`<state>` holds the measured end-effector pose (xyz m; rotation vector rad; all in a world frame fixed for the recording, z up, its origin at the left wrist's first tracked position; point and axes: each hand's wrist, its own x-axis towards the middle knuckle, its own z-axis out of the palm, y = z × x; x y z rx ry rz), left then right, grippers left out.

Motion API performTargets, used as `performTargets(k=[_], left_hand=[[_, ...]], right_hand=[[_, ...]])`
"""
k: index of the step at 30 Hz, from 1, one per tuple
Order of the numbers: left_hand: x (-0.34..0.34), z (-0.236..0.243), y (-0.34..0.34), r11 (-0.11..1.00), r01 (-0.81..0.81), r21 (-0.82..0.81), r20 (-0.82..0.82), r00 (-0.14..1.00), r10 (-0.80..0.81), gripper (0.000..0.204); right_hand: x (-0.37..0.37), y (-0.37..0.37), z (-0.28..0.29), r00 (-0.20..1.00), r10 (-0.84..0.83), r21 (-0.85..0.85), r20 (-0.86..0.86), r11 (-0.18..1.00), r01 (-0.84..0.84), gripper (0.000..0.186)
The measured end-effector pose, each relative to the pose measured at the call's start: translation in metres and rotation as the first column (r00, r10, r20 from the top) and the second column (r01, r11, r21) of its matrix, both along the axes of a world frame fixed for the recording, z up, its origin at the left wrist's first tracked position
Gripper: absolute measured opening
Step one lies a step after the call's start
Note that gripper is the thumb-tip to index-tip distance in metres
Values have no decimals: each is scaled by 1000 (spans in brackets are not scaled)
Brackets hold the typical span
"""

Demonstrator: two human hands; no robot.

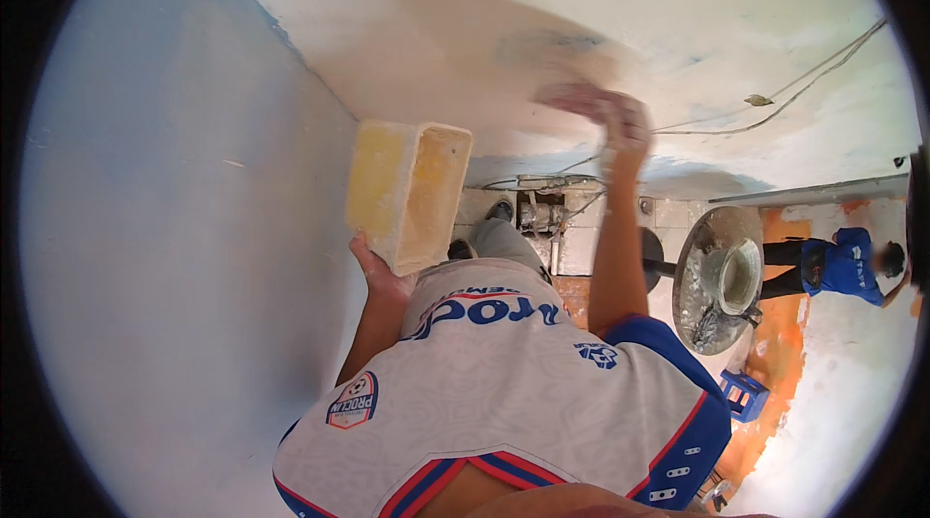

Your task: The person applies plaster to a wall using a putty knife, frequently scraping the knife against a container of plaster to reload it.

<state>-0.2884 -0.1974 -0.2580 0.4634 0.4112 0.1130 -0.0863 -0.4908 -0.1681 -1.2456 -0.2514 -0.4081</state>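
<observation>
- My left hand (376, 276) has its fingers clamped under a yellow tub (407, 190), held near the wall (174, 227).
- My right hand (620, 121) is blurred against the ceiling (465, 43); I cannot tell its grip.
- I judge it mid-stroke on the plaster; reloading from the tub likely follows.

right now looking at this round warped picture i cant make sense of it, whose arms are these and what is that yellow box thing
There is no machine here. A person wears a wide fisheye camera on the head, looking down along their own body, so the picture is round and straight edges bend. The white jersey with blue and red trim is the wearer's own chest. The left hand grips a yellowish rectangular tub from below, its open side facing the camera. The right hand is raised against the whitish wall; it is blurred, so whether it holds anything cannot be told. To the left stands a pale blue wall. Below are a tiled floor, a round metal pan with a bucket in it, and another person in blue at the right.
</observation>
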Motion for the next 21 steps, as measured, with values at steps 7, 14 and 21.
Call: performTargets(k=[7,14,21], left_hand=[[3,18,4,986,-157,-54,-108,983,150,67],[-8,4,10,996,-15,-91,76,997,22,67],[-11,40,5,996,-87,-2,-33,996,87,70]], right_hand=[[19,-23,11,989,-145,-71,37,986,148,19],[41,41,-13,976,-104,-103,-193,991,86,20],[27,-44,-19,969,-245,-114,27,962,247,18]])
